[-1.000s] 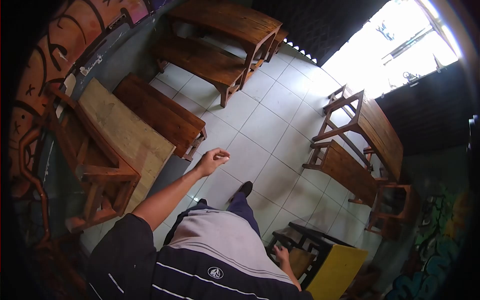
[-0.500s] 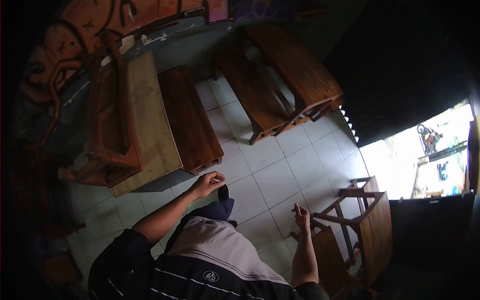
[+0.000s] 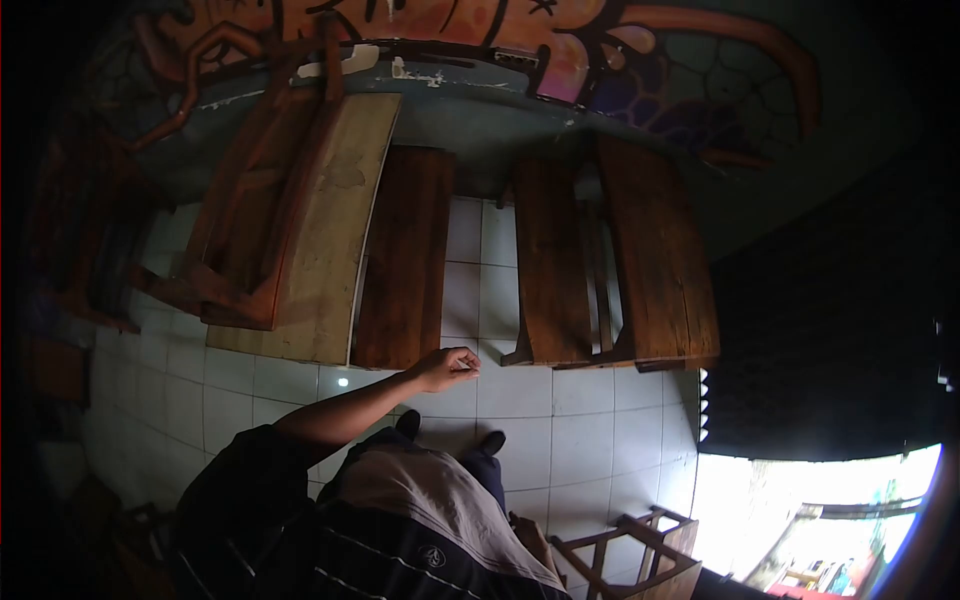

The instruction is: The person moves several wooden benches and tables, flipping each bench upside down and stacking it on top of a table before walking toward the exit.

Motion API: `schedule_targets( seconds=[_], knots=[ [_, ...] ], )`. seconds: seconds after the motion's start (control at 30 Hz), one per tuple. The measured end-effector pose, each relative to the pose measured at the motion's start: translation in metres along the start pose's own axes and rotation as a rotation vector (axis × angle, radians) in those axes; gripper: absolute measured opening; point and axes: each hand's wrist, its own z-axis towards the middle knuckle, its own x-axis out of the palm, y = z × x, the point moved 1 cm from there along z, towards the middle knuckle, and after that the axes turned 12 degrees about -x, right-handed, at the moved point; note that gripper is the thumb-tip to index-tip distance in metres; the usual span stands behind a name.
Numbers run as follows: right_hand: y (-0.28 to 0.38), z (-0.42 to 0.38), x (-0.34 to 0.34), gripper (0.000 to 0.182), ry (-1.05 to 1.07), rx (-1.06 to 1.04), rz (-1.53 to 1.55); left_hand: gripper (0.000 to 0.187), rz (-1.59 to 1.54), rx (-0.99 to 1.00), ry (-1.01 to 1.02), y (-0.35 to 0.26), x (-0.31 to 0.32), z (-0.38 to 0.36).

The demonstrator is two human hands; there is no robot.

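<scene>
My left hand [image 3: 449, 369] is held out in front of my body, over the floor near the end of a dark wooden bench [image 3: 405, 260]. Its fingers are curled together, with a small pale thing between them that is too small to name. Low beside my shirt, my right hand [image 3: 530, 537] shows only dimly and partly; its fingers cannot be made out. My striped dark shirt [image 3: 430, 555] fills the bottom of the view, and my dark shoes stand on the white tiles [image 3: 520, 400].
A pale tabletop [image 3: 325, 240] leans by a reddish wooden frame [image 3: 250, 210] at left. Another bench [image 3: 550, 260] and a wooden table [image 3: 655, 250] stand right of centre. Wooden furniture [image 3: 640, 560] is at lower right, near a bright opening [image 3: 800, 520]. A painted wall [image 3: 450, 25] runs behind.
The view has turned, so the benches now stand nearly upright in it. My left hand appears slightly further right. My right hand has dropped from out front to beside my body.
</scene>
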Motion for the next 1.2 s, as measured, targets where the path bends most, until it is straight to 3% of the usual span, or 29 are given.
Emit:
schedule_targets(
  seconds=[0.1, 0.17, 0.23, 0.3, 0.37, 0.43, 0.5, 0.6, 0.67, 0.77, 0.8, 0.83, 0.87, 0.93, 0.97, 1.13, 1.2],
  knots=[
    [-0.009, 0.025, -0.052, 0.027, 0.164, -0.065, -0.17, 0.027, 0.046, 0.009, -0.074, 0.005, 0.013, 0.027],
    [-0.012, 0.046, -0.094, 0.025, 0.268, -0.102, -0.271, 0.026, -0.134, 0.023, -0.128, 0.008, 0.024, 0.039],
    [-0.001, 0.071, -0.137, 0.025, 0.331, -0.146, -0.347, 0.025, -0.12, -0.046, -0.21, 0.008, 0.034, 0.045],
    [0.026, 0.099, -0.18, 0.027, 0.293, -0.197, -0.354, 0.026, 0.022, -0.086, -0.305, 0.014, 0.041, 0.053],
    [0.048, 0.132, -0.232, 0.044, 0.184, -0.25, -0.316, 0.028, -0.137, -0.021, -0.285, 0.008, 0.046, 0.064],
    [0.072, 0.163, -0.281, 0.041, 0.114, -0.32, -0.317, 0.026, 0.047, -0.054, -0.29, -0.032, 0.047, 0.045],
    [0.111, 0.186, -0.322, 0.032, 0.096, -0.423, -0.366, 0.022, 0.056, -0.069, -0.428, -0.044, 0.041, 0.034],
    [0.189, 0.2, -0.345, 0.03, 0.011, -0.325, -0.311, 0.021, -0.28, -0.072, -0.746, -0.015, 0.023, 0.021],
    [0.224, 0.221, -0.343, 0.036, 0.007, -0.391, -0.3, 0.022, -0.211, 0.226, -1.129, -0.001, -0.003, 0.004],
    [0.261, 0.259, -0.313, 0.037, 0.024, -0.41, -0.298, 0.03, -0.313, -0.202, -1.563, -0.002, -0.051, -0.05],
    [0.274, 0.269, -0.301, 0.037, 0.136, -0.412, -0.359, 0.033, -0.324, -0.206, -1.682, -0.006, -0.065, -0.069],
    [0.289, 0.268, -0.282, 0.038, 0.158, -0.428, -0.456, 0.037, -0.432, -0.206, -1.747, -0.005, -0.077, -0.085],
    [0.282, 0.306, -0.273, 0.041, 0.334, -0.448, -0.442, 0.039, -0.496, -0.213, -1.805, 0.0, -0.089, -0.098],
    [0.318, 0.295, -0.228, 0.035, 0.363, -0.491, -0.763, 0.041, -0.561, -0.208, -1.897, 0.008, -0.109, -0.12],
    [0.331, 0.291, -0.21, 0.033, 0.507, -0.397, -0.619, 0.043, -0.571, -0.211, -1.929, 0.011, -0.119, -0.128],
    [0.406, 0.298, -0.143, 0.028, 0.448, -0.459, -0.703, 0.054, -0.575, -0.121, -2.089, 0.027, -0.16, -0.146],
    [0.448, 0.316, -0.123, 0.026, 0.429, -0.56, -0.503, 0.06, -0.525, -0.127, -2.132, 0.032, -0.18, -0.151]
  ],
)
